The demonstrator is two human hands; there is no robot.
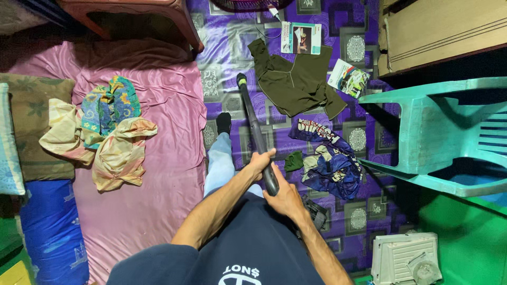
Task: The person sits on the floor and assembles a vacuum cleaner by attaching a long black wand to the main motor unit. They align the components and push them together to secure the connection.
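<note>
Home bedroom: pink mattress [158,105] on floor, scattered clothes [296,79], plastic chair [438,132].

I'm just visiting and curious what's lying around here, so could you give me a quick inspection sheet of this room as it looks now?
Surface: purple patterned floor mat; pink satin sheet to the left.
Job's things: long dark stick-shaped tool with a green tip, held angled out over the mat.
Clutter: olive green shirt, blue printed garment, colourful crumpled cloths, two booklets.
Fingers: left hand and right hand both wrapped round the tool.
Cables: thin white cord near the top edge.
Surroundings: turquoise plastic chair, cardboard box.
</note>
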